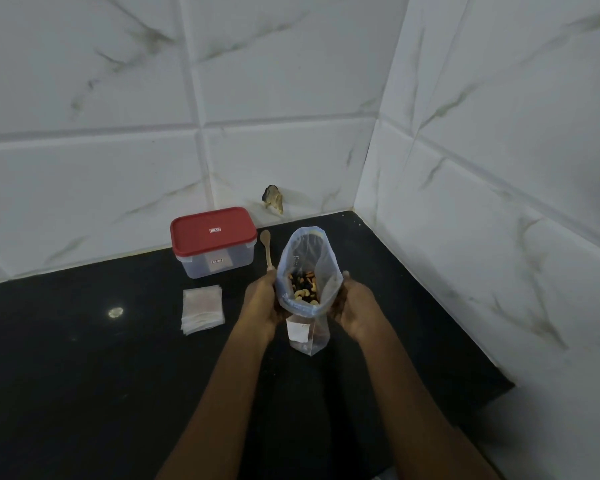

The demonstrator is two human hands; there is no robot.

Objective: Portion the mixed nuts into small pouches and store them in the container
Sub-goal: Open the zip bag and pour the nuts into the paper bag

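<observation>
Two bare forearms reach in from the near edge of the black stone surface [84, 375]. Left grip [262, 299] and right grip [355, 306], both bare hands, are clamped on opposite sides of the mouth of a clear plastic zip bag with a blue rim [305, 251], fingers curled round the film and holding the opening wide. The bag's long axis is roughly upright; whether its base touches the surface cannot be told. Mixed nuts [303, 287], pale cashews among darker pieces, lie low inside, and a white label [298, 330] shows on the near side.

A small wooden spoon [266, 249] lies just beyond the left grip. Its long axis runs toward the back edge, the bowl at the far end and the handle end almost at the left fingers. A stack of small translucent square pouches [201, 308] lies flat, near the left grip on its left side. The clear rectangular plastic container [201, 265] stands toward the back edge, beyond the pouches and beside the spoon, with its red lid [212, 233] on.

Portioning appears not yet begun. Spoon and pouches both lie on the left grip's side, so that grip is judged the likelier to let go of the bag, while the right keeps it from slumping.

White marble-pattern tiled walls [118, 98] meet at the far right corner.
</observation>
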